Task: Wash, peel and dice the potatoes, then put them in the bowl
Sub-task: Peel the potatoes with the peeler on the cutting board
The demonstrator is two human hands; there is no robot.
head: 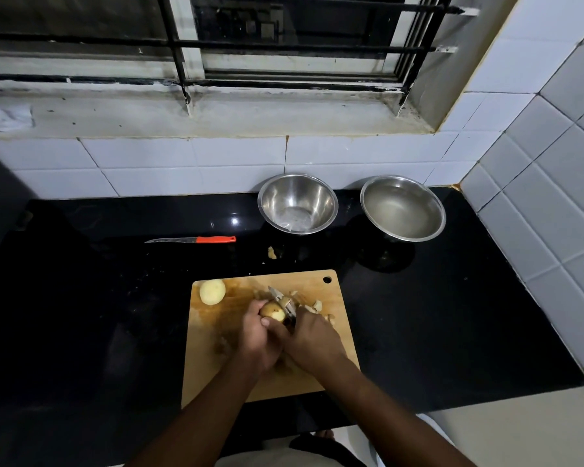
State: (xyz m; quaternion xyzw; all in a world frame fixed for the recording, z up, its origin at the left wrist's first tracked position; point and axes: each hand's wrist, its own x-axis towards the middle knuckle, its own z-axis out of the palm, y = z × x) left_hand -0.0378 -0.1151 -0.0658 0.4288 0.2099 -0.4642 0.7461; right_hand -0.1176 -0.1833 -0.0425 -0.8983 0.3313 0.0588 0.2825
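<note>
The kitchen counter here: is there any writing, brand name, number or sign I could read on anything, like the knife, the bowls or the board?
No text can be read in this view.
Knife: dark marks on the blade, too small and blurred to read.
Left bowl and right bowl: bare steel, no label seen.
Cutting board: plain wood, no print.
Peeler, in the right hand: no marking visible.

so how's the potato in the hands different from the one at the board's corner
The held potato still shows brown skin on part of it; the corner potato is fully peeled and pale. The held one is gripped by the left hand above the cutting board while the right hand works a peeler on it; the corner one lies untouched. Both are whole, undiced.
</note>
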